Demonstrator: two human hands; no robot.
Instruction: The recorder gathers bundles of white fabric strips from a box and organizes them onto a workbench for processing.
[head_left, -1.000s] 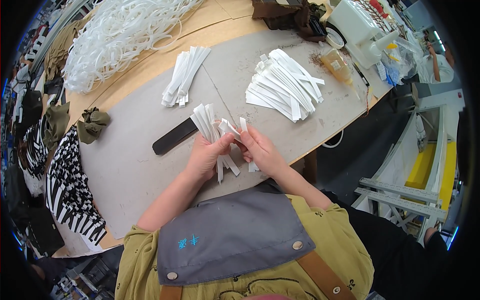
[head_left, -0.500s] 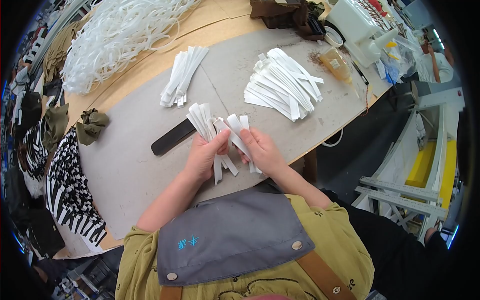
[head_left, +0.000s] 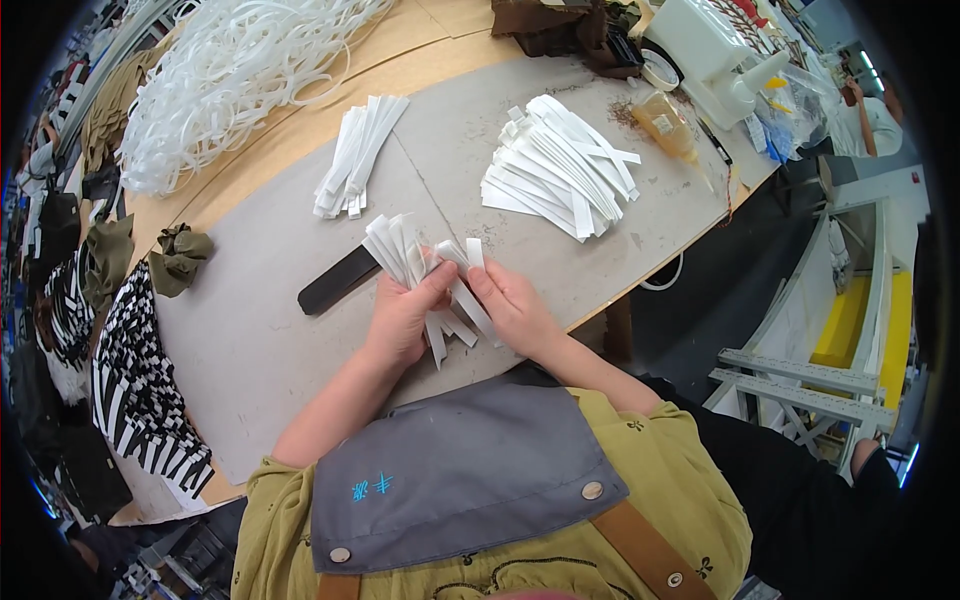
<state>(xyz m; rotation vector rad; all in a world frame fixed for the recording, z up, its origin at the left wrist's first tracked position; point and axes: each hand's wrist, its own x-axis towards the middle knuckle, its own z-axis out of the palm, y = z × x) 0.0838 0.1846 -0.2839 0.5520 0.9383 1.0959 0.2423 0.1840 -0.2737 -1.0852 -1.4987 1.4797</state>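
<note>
Left hand grips a fanned bunch of white strips above the grey table, while right hand pinches one strip; squaring the ends should keep the bunch even.

Small strip stack left of large strip pile, both on table.

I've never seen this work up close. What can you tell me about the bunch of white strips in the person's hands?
The bunch of white strips is a fanned handful of flat, narrow bands, seemingly fabric or elastic. The left hand grips it at the middle; the right hand pinches one strip. Ends splay up and down above the grey table mat.
</note>
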